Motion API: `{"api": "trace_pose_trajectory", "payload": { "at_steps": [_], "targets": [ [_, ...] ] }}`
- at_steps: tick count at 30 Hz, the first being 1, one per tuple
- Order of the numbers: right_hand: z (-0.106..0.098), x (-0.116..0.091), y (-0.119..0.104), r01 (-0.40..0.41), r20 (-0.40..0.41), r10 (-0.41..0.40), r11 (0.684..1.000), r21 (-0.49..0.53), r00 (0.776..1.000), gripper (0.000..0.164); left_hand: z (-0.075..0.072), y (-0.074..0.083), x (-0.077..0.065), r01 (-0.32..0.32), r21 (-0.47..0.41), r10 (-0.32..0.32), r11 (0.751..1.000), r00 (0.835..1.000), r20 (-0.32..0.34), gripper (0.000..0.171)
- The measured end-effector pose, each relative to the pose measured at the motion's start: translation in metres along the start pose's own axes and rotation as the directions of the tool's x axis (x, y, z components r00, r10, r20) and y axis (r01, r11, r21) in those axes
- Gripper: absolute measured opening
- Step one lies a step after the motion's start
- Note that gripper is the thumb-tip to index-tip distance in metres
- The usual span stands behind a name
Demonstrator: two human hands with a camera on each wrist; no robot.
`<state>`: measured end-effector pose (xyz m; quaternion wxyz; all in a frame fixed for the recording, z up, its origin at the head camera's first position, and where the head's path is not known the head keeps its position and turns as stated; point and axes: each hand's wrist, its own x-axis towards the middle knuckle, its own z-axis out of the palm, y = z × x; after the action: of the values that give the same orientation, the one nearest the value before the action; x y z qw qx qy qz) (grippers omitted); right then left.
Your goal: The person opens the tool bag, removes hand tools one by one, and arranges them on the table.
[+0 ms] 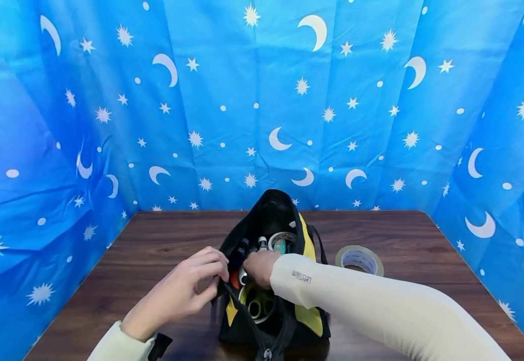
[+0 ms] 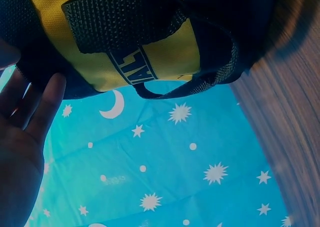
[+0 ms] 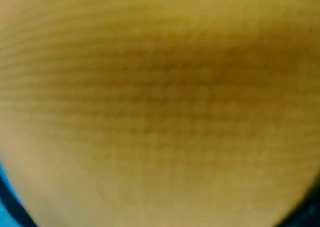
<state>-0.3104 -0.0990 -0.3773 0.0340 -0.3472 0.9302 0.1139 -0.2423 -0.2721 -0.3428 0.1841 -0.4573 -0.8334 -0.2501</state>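
A black tool bag (image 1: 311, 321) with yellow panels gapes at the top on the table. My left hand (image 1: 192, 281) pinches its left rim between thumb and fingers. In the left wrist view, that hand (image 2: 25, 142) is at the edge of the bag's side (image 2: 170, 57), beside a black strap (image 2: 125, 19). My right hand (image 1: 260, 267) reaches down inside the bag, its fingertips hidden among the contents. Around it are a pale tape roll (image 1: 273, 240), a teal item (image 1: 282, 245), a small grey-topped item (image 1: 262, 242), an orange item (image 1: 234, 279) and yellow-green looped handles (image 1: 255, 307).
A roll of clear tan tape (image 1: 356, 247) lies on the brown wooden table (image 1: 176, 235), right of the bag. Blue curtains (image 1: 226, 90) with moons and stars enclose the back and sides. Pale sleeve fabric (image 3: 160, 97) fills most of the right wrist view.
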Motion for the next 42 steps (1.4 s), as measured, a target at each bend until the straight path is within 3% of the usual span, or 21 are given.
{"api": "trace_pose_trajectory", "payload": {
  "at_steps": [5,13,17,20,23,26,31,36,42],
  "targets": [
    [-0.014,-0.016,0.007,0.016,0.014,-0.016,1.0,-0.006,1.0,0.011,0.004,-0.001,-0.006,-0.003,-0.019,0.002,1.0,1.0,-0.025,0.027],
    [-0.062,-0.04,0.033,-0.001,-0.02,0.002,0.999,0.053,1.0,0.008,0.007,-0.002,-0.008,-0.009,-0.017,0.009,1.0,0.999,-0.042,0.029],
    [-0.086,-0.048,0.048,-0.075,0.005,0.075,0.986,0.152,0.997,0.007,0.008,-0.003,-0.008,-0.03,-0.024,0.029,0.999,0.998,-0.057,0.029],
    [-0.102,-0.054,0.062,-0.119,0.018,0.118,0.958,0.262,0.993,0.008,0.009,-0.002,-0.008,-0.045,-0.028,0.043,0.999,0.997,-0.065,0.03],
    [-0.115,-0.062,0.078,-0.087,-0.023,0.101,0.941,0.328,0.995,0.018,0.01,-0.002,-0.006,-0.047,-0.029,0.045,0.998,0.997,-0.063,0.031],
    [-0.123,-0.074,0.097,-0.016,-0.119,0.061,0.937,0.348,0.991,0.023,0.011,-0.001,-0.005,-0.047,-0.035,0.045,0.998,0.997,-0.061,0.031],
    [-0.131,-0.096,0.128,-0.01,-0.213,0.097,0.925,0.379,0.972,0.01,0.01,0.0,-0.001,-0.061,-0.036,0.058,0.998,0.996,-0.064,0.033],
    [-0.131,-0.118,0.156,-0.088,-0.208,0.212,0.871,0.483,0.955,0.01,0.007,0.0,0.002,-0.066,-0.019,0.064,0.998,0.996,-0.068,0.034],
    [-0.102,-0.144,0.192,-0.171,-0.225,0.334,0.828,0.534,0.915,0.01,0.011,-0.002,0.004,-0.094,-0.029,0.091,0.995,0.992,-0.085,0.036]
  ]
}}
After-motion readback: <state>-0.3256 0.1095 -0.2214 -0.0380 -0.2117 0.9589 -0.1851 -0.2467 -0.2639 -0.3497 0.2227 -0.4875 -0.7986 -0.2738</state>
